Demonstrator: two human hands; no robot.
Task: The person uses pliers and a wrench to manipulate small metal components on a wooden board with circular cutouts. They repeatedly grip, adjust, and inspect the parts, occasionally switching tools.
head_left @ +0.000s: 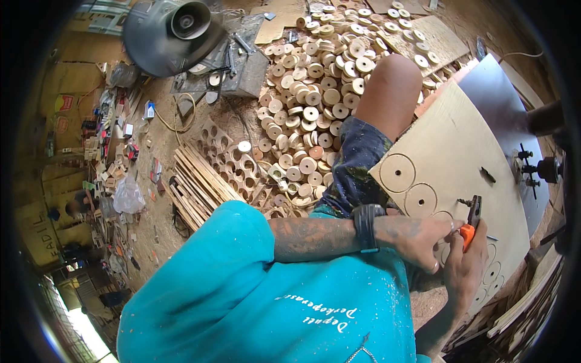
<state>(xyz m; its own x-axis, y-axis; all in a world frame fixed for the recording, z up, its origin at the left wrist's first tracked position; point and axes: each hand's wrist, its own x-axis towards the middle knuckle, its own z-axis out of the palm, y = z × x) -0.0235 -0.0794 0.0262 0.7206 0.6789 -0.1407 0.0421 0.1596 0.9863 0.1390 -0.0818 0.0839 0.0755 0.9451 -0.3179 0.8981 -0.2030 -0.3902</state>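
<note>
Two hands met at the lower right, over a board. The right hand [466, 272] came up from the bottom edge, and its fingers were wrapped tight around a small tool [471, 221]. The tool had an orange grip and a black top, with a short dark bit sticking out to the left. It stood right on the board, near the board's middle. The left hand [423, 239] reached across from the left, with a black watch [366, 227] on its wrist and a ring on one finger. Its fingers were curled and pressed on the tool's grip too, so both hands held the one tool. The board [448, 145] was pale plywood, lying tilted over the person's lap. Two full rings were cut into it, one above the other, just left of the tool. More rings showed lower down beside the right hand, but I could not count those well. One bare knee [390, 91] poked up past the board's left edge. A grey metal sheet [502, 103] lay behind the board, touching it. Farther off, the floor was covered with a big heap of round wooden discs [321, 78], too many to count. Left of the heap lay a bundle of thin sticks [196, 181] and some scrap wood full of round holes. At the far top stood one dark round machine [172, 36].
</note>
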